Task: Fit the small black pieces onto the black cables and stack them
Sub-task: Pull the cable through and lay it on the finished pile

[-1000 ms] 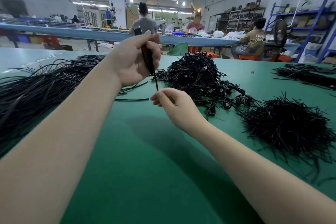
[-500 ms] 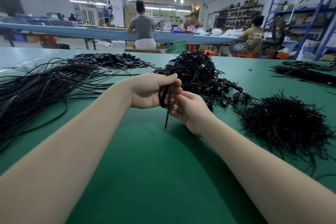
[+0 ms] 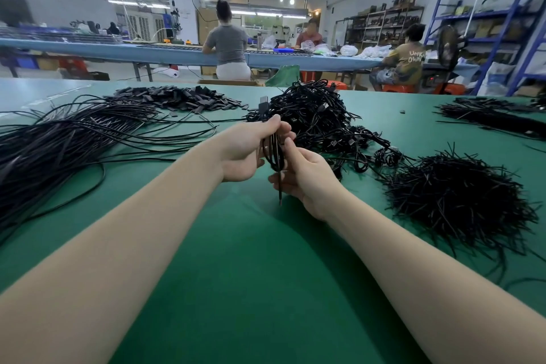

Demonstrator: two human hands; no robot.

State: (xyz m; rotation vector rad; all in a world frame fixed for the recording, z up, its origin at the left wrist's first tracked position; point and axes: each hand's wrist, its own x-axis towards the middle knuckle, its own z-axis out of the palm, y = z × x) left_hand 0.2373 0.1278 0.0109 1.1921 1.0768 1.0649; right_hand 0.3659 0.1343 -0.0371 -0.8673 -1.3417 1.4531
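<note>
1. My left hand (image 3: 246,154) grips a looped black cable (image 3: 273,154), its plug above my fingers.
2. My right hand (image 3: 307,177) pinches the cable's hanging end, touching the left.
3. The small black pieces (image 3: 183,97) lie beyond my left hand.

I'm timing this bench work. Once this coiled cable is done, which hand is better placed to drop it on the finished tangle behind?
Probably the left hand: it already grips the coiled cable, directly before the finished pile. The right hand only pinches the loose tail.
</note>
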